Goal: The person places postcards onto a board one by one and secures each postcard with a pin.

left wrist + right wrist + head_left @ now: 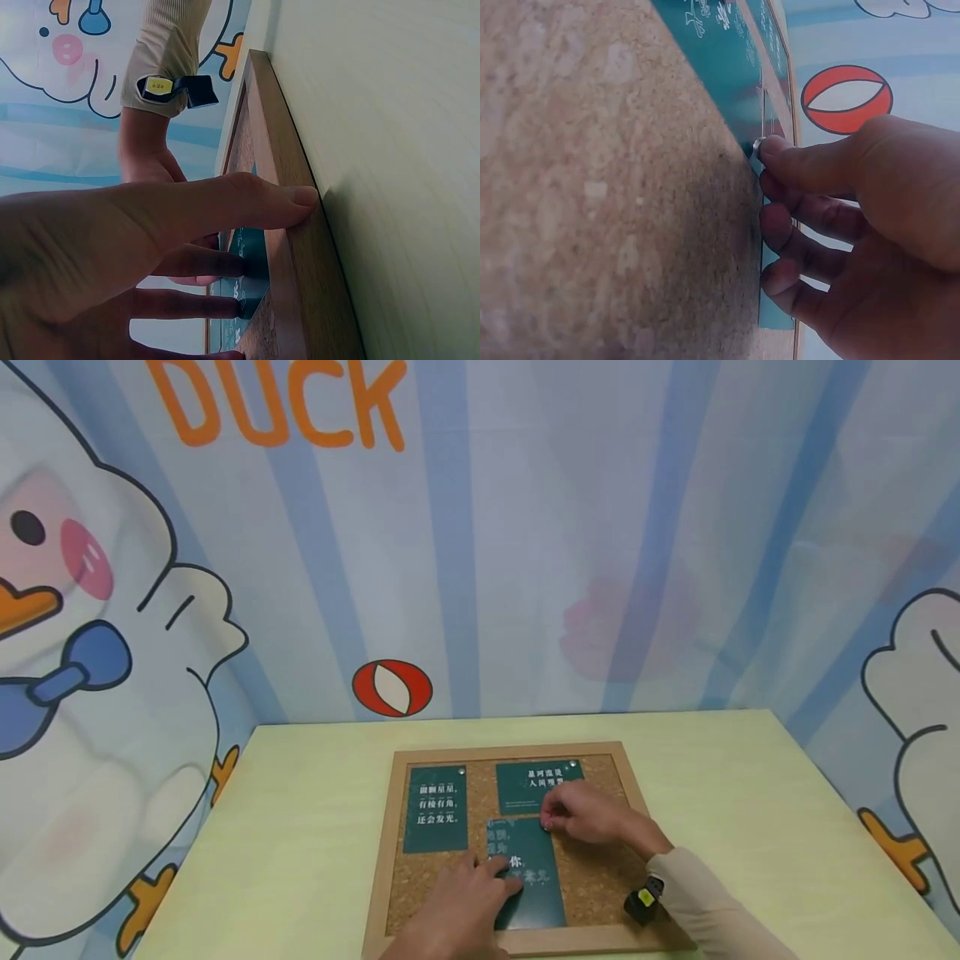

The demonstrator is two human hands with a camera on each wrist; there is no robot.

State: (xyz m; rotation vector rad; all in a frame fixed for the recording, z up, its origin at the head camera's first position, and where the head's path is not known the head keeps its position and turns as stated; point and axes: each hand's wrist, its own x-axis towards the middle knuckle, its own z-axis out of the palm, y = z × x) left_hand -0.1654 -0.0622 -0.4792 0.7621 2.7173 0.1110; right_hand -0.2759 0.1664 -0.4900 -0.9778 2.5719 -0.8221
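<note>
A wood-framed cork board (438, 893) lies on the table, and a dark green card (536, 906) with white writing rests on its lower middle. My left hand (461, 902) presses this card with extended fingertips, while its thumb (277, 206) lies on the wooden frame. At the card's upper right corner my right hand (588, 814) pinches a small silver thumbtack (757, 146) between thumb and forefinger. Above it a wide green card (517, 797) is partly covered by the right hand. A third green card (435, 831) sits at the board's upper left. Each of these two has a tack in its upper right corner.
The pale yellow table (300, 827) extends around the board. Behind it hangs a blue striped backdrop (517, 568) with duck pictures. A black band with a yellow-marked device (645, 897) is strapped over the right sleeve, above the board's lower right corner in the head view.
</note>
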